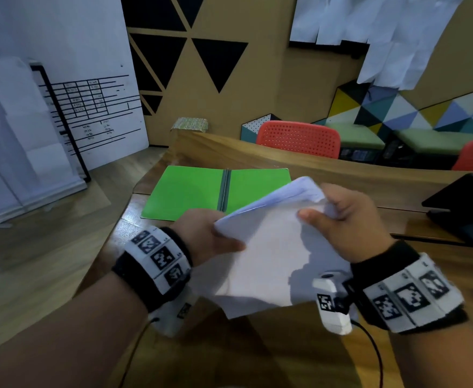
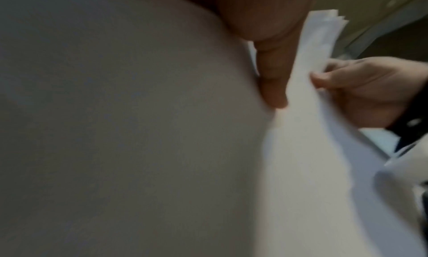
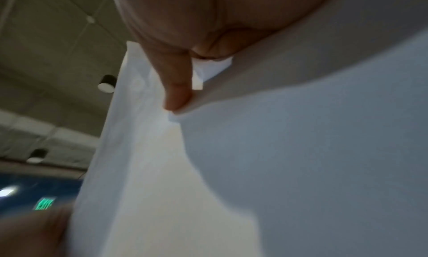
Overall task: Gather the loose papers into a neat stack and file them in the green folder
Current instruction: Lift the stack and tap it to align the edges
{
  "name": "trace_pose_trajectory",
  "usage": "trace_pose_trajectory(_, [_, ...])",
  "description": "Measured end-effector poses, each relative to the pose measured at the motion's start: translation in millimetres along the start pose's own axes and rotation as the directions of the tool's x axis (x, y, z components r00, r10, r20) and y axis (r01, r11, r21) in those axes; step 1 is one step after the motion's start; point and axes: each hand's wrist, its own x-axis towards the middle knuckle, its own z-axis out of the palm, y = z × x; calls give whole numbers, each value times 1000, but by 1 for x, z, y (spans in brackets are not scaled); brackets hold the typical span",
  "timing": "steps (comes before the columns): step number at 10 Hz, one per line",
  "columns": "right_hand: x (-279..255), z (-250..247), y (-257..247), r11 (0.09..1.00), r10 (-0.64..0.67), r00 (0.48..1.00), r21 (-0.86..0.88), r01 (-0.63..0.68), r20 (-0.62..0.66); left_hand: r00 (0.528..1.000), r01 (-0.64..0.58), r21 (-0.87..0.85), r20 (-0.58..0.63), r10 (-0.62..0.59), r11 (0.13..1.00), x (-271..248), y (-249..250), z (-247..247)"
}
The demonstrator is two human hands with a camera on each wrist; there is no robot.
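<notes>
Wooden desk (image 1: 257, 345) — both hands (image 1: 350, 222) pinch papers (image 1: 271, 256) aloft.

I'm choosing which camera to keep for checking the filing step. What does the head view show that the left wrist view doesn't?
Only the head view shows the green folder lying open on the wooden table, behind the papers, plus the red chairs beyond.

Only the left wrist view shows the sheets' slightly staggered corner edges, close up.

Both show the left hand and right hand gripping the papers at opposite sides.
</notes>
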Motion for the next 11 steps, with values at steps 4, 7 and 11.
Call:
trace_pose_trajectory(4, [-22,22,39,745,520,822,596,-301,-235,884,123,-824,-162,-438,553,7,-54,15])
trace_pose_trajectory(7, [-55,62,77,579,781,596,572,-581,-185,905,219,-585,-177,-386,781,-10,-60,50])
trace_pose_trajectory(11, [-33,47,82,480,835,532,658,-579,-141,862,36,-820,-263,-433,571,10,-57,34])
